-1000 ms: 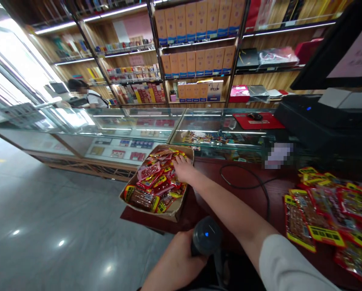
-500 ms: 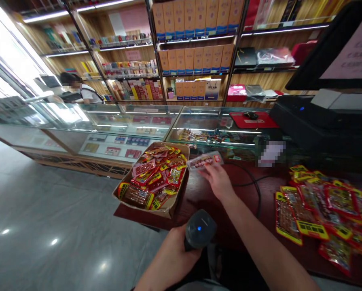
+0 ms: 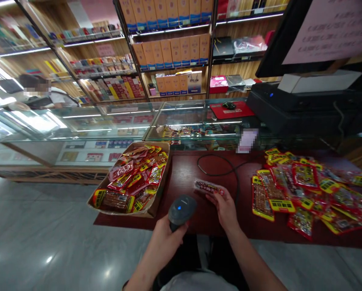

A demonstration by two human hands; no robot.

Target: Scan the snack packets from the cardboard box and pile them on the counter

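Observation:
My left hand [image 3: 168, 241] is wrapped round the handle of a dark barcode scanner [image 3: 182, 210], whose blue light shows on top. Between the fingers and thumb of my right hand [image 3: 225, 205] is a clear snack packet [image 3: 207, 187] with dark contents and a small red label, held just over the dark red table [image 3: 183, 169]. To the left, a cardboard box [image 3: 160, 197] is full of red and yellow snack packets [image 3: 135, 178]. More such packets lie in a loose pile [image 3: 305, 182] on the right of the table.
A black cable [image 3: 236, 178] loops across the table behind my right hand. Beyond stand a glass display counter [image 3: 181, 115], a mouse [image 3: 229, 106] on a red mat, and a monitor [image 3: 278, 44]. Another person [image 3: 59, 97] is at the far left.
My right hand has brought the clear snack packet from beside the box back towards me, close to the scanner. The whole view has swung to the right.

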